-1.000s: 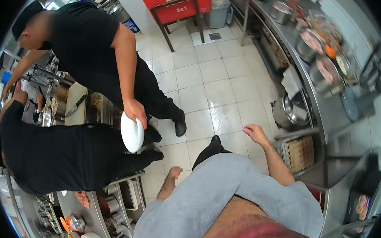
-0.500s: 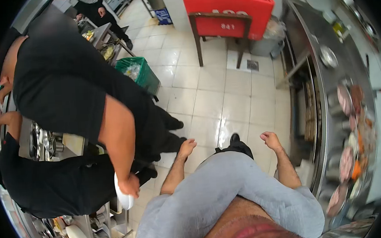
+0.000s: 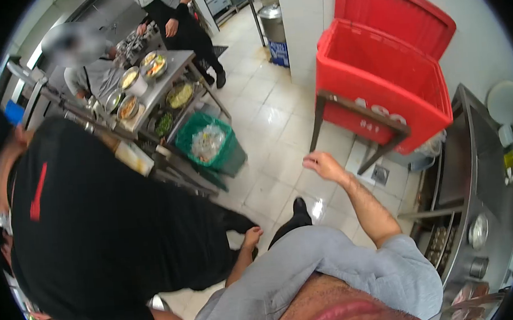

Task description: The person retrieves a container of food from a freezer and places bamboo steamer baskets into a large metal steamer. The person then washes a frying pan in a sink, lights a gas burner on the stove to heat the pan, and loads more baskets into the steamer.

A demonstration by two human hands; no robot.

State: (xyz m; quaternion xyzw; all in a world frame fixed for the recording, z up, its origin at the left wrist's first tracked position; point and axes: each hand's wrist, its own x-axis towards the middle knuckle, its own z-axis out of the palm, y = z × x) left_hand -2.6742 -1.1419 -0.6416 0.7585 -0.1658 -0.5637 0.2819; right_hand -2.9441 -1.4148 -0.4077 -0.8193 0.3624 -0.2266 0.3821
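Note:
My right hand [image 3: 323,166] is held out in front of me over the tiled floor, its fingers loosely bent, with nothing in it. Nearest to it is the red insulated box [image 3: 376,89] on a dark stand, with its lid tipped up; a stretch of floor lies between them. My left hand [image 3: 252,239] hangs low by my side, small in view, fingers slightly curled and no object visible in it. It is near the dark clothing of a co-worker [image 3: 105,212] on my left; I cannot tell whether they touch.
A green-lined bin [image 3: 235,155] stands beside a steel prep table [image 3: 176,60] with bowls of food. Two more people are behind it. A steel counter [image 3: 462,247] runs along the right. A floor drain [image 3: 381,175] lies below the red box.
My view has turned left and moved forward. The red box and bin are nearer, and the box's open lid shows. My right hand has swung up and forward; my left hand is lower.

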